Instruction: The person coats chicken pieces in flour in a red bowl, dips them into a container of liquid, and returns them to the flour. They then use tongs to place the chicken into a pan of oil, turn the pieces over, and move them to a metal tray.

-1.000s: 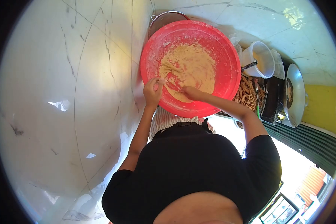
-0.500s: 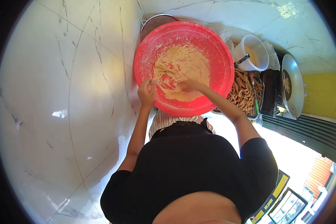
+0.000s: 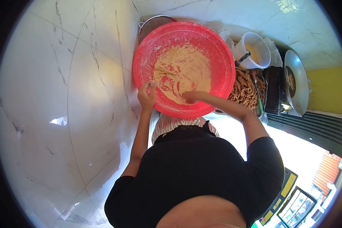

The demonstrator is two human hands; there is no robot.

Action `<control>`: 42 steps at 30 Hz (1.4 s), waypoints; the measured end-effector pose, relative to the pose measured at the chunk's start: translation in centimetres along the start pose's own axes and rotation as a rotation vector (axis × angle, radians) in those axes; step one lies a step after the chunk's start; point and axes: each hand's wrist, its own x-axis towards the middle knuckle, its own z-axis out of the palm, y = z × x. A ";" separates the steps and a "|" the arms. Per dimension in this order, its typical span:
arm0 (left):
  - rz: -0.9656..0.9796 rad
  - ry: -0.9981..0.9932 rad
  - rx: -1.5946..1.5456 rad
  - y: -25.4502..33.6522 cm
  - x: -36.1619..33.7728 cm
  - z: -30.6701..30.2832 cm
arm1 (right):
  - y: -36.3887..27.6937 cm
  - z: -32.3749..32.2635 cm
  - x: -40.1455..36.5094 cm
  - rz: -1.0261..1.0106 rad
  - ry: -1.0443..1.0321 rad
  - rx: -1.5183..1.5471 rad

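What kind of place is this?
It looks like a cooking spot, maybe a small food stall: there's a big red basin of pale, floury-looking mix, a heap of brown, fried-looking pieces, and a wide metal pan.

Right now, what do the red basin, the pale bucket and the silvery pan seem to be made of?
The red basin looks like plastic: one even colour, soft sheen. The pale bucket is probably plastic too, cloudy and translucent. The silvery pan seems metal, bright and glossy; which metal is unclear.
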 end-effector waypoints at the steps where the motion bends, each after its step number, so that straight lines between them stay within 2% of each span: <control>1: 0.000 -0.001 -0.001 0.0 0.0 0.0 | 1.7 -0.6 0.0 0.044 -0.018 0.016; 6: -0.046 -0.013 -0.034 0.0 0.0 0.0 | 11.5 -6.5 -0.8 0.251 -0.110 0.101; 8: -0.038 -0.014 -0.016 -0.1 0.0 0.0 | 12.0 -5.6 -0.5 0.293 -0.127 0.115; 10: -0.031 -0.017 0.004 -0.1 -0.1 -0.1 | 10.6 -3.3 -1.2 0.547 0.253 -0.247; 11: -0.026 -0.017 -0.004 0.0 -0.1 -0.1 | 9.6 -2.6 -1.1 0.545 0.255 -0.248; 13: -0.021 -0.015 -0.009 0.0 0.0 -0.1 | 6.4 -1.7 -0.6 0.506 -0.012 -0.251; 15: -0.038 -0.038 -0.001 -0.2 0.0 -0.1 | 1.8 -1.3 -1.3 0.501 0.024 -0.046; 17: -0.034 -0.028 0.002 0.3 0.1 -0.2 | -1.9 -0.1 -0.8 0.607 0.209 0.292; 19: -0.032 -0.020 0.006 0.5 0.1 -0.3 | -1.6 3.8 3.5 0.526 0.253 0.207; 20: -0.021 -0.019 0.008 0.4 0.1 -0.3 | -3.1 3.3 3.9 0.524 0.253 0.205; 22: -0.008 -0.010 0.011 -0.1 0.2 -0.2 | -6.0 1.0 3.7 0.238 0.076 0.101; 23: -0.003 -0.010 0.023 -0.6 0.1 -0.1 | -6.0 0.4 3.9 0.234 0.077 0.095; 25: 0.000 -0.003 0.038 -0.2 0.3 -0.3 | -5.8 -1.2 3.9 0.112 0.141 0.389; 26: 0.003 -0.010 0.035 0.0 0.3 -0.4 | -5.4 -2.1 3.6 0.107 0.138 0.384; 28: 0.003 -0.014 0.035 0.3 0.2 -0.5 | -6.5 -5.7 1.0 0.146 0.037 0.654; 29: 0.008 -0.016 0.024 0.3 0.2 -0.5 | -6.1 -5.8 0.9 0.144 0.033 0.652; 31: 0.013 -0.014 0.013 0.1 0.2 -0.5 | -5.3 -5.7 1.0 -0.029 0.097 0.986; 32: -0.007 -0.020 0.005 0.1 0.2 -0.4 | -5.0 -6.0 1.5 -0.031 0.095 0.983; 34: -0.026 -0.024 -0.001 0.2 0.3 -0.5 | -3.7 -6.7 3.1 -0.222 0.077 0.586; 35: -0.012 -0.023 0.005 0.4 0.3 -0.6 | -3.3 -6.5 4.2 -0.224 0.076 0.587; 37: 0.004 -0.022 0.012 0.5 0.3 -0.5 | -2.5 -6.1 6.9 -0.179 0.810 0.190; 38: -0.003 -0.025 0.007 0.5 0.4 -0.5 | -2.2 -6.3 7.8 -0.182 0.812 0.189; 40: -0.009 -0.024 0.005 0.4 0.3 -0.5 | -1.8 -6.8 9.2 -0.107 1.062 0.232; 41: -0.018 -0.029 0.000 0.4 0.4 -0.5 | -1.5 -6.9 9.9 -0.111 1.065 0.232; 42: -0.028 -0.035 -0.005 0.4 0.3 -0.5 | -0.1 -5.9 11.6 -0.229 1.079 0.117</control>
